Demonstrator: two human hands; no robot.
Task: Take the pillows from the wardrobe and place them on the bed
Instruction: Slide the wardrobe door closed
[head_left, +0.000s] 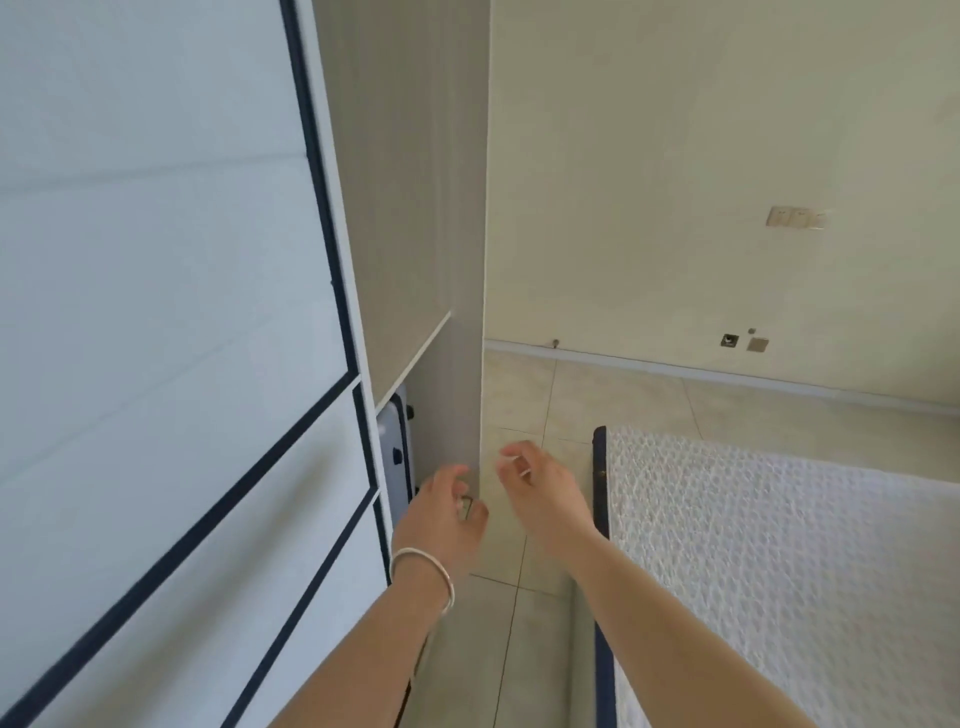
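Observation:
The wardrobe (415, 208) stands at the left, with a pale sliding door (156, 312) edged in dark blue filling the left half of the view. Its right section is open beside the door. My left hand (441, 514), with a silver bangle on the wrist, reaches toward that opening with fingers apart and holds nothing. My right hand (540, 483) hovers just right of the wardrobe's side panel, fingers loosely spread, empty. The bed (779, 545), a white quilted mattress with a dark blue edge, lies at the lower right. No pillow is in view.
A light blue suitcase (396, 457) stands inside the wardrobe's lower compartment under a shelf. Beige floor tiles (535, 405) form a narrow gap between wardrobe and bed. Wall sockets (795, 217) sit on the cream wall at the back right.

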